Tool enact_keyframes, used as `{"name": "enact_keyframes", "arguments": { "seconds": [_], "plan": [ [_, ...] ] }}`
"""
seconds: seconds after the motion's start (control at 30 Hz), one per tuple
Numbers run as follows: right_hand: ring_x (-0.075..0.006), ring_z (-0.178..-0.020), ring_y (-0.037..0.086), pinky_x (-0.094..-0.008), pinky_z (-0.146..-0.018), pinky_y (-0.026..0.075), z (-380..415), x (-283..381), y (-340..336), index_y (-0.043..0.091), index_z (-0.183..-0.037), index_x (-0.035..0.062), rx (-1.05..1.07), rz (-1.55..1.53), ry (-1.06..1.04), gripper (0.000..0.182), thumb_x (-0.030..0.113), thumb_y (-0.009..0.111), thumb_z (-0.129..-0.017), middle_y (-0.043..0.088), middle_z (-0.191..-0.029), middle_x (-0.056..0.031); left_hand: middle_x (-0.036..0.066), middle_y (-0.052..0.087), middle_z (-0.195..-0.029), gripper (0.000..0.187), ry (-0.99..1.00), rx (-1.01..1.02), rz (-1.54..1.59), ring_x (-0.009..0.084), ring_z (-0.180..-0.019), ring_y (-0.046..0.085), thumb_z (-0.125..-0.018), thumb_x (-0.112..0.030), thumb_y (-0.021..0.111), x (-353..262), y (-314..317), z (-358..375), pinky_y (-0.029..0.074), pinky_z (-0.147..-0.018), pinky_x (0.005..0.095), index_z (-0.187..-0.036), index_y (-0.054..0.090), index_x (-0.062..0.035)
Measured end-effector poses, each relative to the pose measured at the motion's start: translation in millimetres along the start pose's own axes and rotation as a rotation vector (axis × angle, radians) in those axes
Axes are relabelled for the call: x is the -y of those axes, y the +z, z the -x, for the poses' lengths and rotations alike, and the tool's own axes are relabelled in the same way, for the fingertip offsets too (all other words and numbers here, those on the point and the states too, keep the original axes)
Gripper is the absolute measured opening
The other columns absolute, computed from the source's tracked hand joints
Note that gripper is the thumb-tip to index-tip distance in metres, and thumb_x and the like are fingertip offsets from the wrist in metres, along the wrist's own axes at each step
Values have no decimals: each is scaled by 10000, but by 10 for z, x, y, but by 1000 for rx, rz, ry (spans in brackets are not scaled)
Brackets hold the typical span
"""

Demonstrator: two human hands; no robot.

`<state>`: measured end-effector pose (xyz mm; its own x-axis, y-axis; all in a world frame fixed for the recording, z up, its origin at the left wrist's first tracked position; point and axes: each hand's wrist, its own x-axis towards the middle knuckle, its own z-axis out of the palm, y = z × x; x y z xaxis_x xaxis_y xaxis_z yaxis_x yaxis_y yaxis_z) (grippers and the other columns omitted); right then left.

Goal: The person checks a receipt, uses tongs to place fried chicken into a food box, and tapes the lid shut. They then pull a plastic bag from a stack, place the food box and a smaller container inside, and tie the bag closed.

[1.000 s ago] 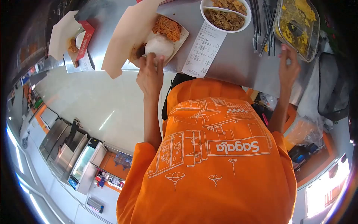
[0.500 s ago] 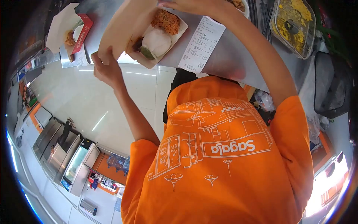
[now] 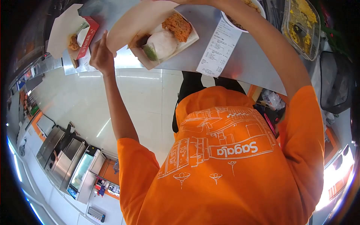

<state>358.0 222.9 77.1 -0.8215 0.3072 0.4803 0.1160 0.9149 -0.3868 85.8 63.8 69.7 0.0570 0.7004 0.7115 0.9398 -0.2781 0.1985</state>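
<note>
A paper food box (image 3: 170, 56) stands open on the metal counter. In it are a mound of white rice (image 3: 162, 43), a piece of fried chicken (image 3: 177, 27) and some green sauce (image 3: 150, 53). My left hand (image 3: 102, 56) is closed on the left edge of its raised lid (image 3: 131, 22). At the top edge of the view, my right hand (image 3: 193, 1) is by the lid's right corner, mostly cut off, so its fingers are hidden. A printed receipt (image 3: 218, 48) lies right of the box.
Another open red and white food box (image 3: 88, 37) stands at the left. Beyond the receipt is a white bowl of food (image 3: 240, 20), partly behind my right arm. A clear plastic tray (image 3: 302, 28) with yellow food sits at the far right, near a black container (image 3: 335, 82).
The lid has tilted further back from the box, showing more of the rice and chicken. My left hand has shifted left with the lid's edge. The view has moved slightly.
</note>
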Motion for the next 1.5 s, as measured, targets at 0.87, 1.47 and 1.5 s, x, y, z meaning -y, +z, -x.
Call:
{"name": "enact_keyframes", "arguments": {
  "seconds": [0.87,1.47,1.5],
  "plan": [
    [-331,-847,584,-411,-723,445,-276,158,22,613,-935,84,181,-73,149,302,352,562,-805,626,-879,-157,144,518,-606,195,149,616,168,345,-544,516,-878,-212,520,-176,30,-697,410,-489,367,-779,497,-45],
    [-358,-767,606,-448,-681,471,-439,220,149,673,-897,141,137,-108,190,349,422,483,-816,633,-826,-186,46,563,-640,112,661,397,-110,131,-469,522,-817,-118,614,-234,51,-902,413,-424,263,-916,610,-67],
    [-359,-752,607,-446,-675,473,-417,196,177,675,-866,125,121,-84,200,347,411,486,-814,631,-809,-193,40,594,-676,142,677,383,-160,125,-490,550,-809,-107,626,-223,56,-886,427,-433,250,-945,617,-66]
  ]
}}
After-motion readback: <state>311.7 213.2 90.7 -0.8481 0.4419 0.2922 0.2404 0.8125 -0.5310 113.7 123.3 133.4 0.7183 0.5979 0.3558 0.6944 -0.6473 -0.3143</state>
